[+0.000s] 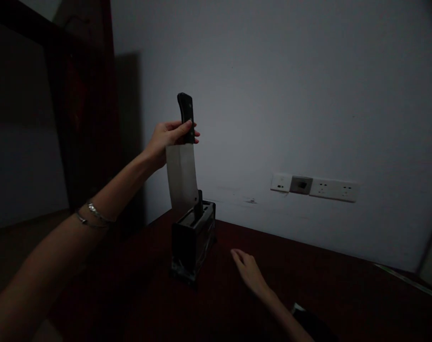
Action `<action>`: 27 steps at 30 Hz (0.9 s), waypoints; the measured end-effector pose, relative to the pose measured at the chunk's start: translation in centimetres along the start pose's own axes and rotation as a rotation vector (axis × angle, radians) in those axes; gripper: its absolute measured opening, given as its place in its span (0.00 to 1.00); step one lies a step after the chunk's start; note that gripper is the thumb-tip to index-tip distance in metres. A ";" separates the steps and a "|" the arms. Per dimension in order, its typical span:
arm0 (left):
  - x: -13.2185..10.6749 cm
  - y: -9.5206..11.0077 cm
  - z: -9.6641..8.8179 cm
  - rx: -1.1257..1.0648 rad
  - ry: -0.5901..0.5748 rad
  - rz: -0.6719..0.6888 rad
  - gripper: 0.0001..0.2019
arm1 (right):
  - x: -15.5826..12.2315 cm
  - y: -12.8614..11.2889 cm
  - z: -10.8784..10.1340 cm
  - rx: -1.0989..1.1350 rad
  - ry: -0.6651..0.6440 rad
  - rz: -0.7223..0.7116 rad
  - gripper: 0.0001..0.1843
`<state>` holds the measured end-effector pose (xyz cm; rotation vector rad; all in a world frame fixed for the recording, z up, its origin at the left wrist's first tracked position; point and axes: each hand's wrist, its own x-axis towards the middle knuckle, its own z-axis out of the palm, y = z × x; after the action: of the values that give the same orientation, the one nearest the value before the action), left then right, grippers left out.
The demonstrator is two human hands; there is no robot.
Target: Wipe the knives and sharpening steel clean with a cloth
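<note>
My left hand (171, 135) grips a cleaver (182, 173) by its black riveted handle, thumb on the near side. The handle points up and the broad steel blade hangs down. Its lower end meets the top of a dark knife block (184, 247) in the view; whether it sits in a slot I cannot tell. Another black handle (199, 204) sticks up from the block beside the blade. To the right of the block, my right hand (249, 273) is low over the table, fingers loosely extended and holding nothing visible. It is apart from the block.
The dark red table (273, 251) runs back to a pale wall (254, 95). Several sockets and switches (317, 186) are set in the wall at right. A dark object (308, 320) lies by my right forearm. A dark door frame (94, 118) stands at left.
</note>
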<state>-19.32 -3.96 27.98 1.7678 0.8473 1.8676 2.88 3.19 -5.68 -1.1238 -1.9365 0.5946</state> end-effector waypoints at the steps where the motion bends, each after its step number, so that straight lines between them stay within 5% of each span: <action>1: 0.5 -0.6 -0.6 0.014 0.015 0.000 0.12 | -0.2 0.8 0.9 -0.031 -0.017 0.009 0.26; 12: 4.0 -9.2 -4.8 0.007 0.062 -0.086 0.10 | -0.6 7.7 6.0 -0.161 -0.007 0.057 0.26; 27: 3.9 -15.1 -4.8 0.011 0.027 -0.167 0.11 | -0.3 7.8 5.6 -0.174 -0.038 0.076 0.27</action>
<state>-25.92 8.89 20.46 1.6280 0.9846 1.7851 2.17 6.79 -14.60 -1.3081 -2.0159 0.4986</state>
